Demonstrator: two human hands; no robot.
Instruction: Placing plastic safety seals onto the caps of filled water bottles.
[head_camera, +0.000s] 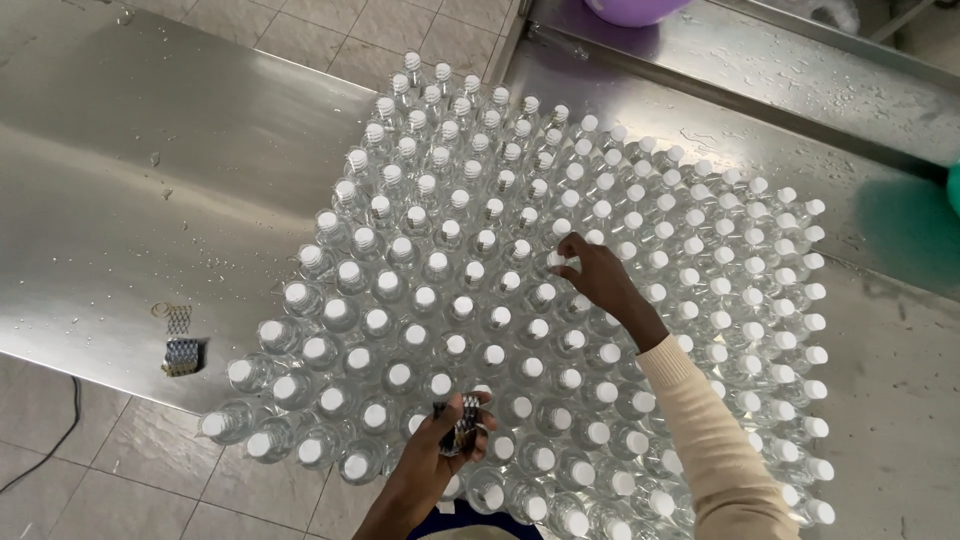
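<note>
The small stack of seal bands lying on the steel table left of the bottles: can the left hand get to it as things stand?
Probably yes. The seal bands lie on bare table with nothing between them and the left hand, though that hand already holds a bundle of bands.

Head-worn camera, steeply downward, close above the steel table (120, 200) packed with bottles (480, 300).

Cream knit sleeve on rt arm (700, 420), lt forearm (405, 500) bare
</note>
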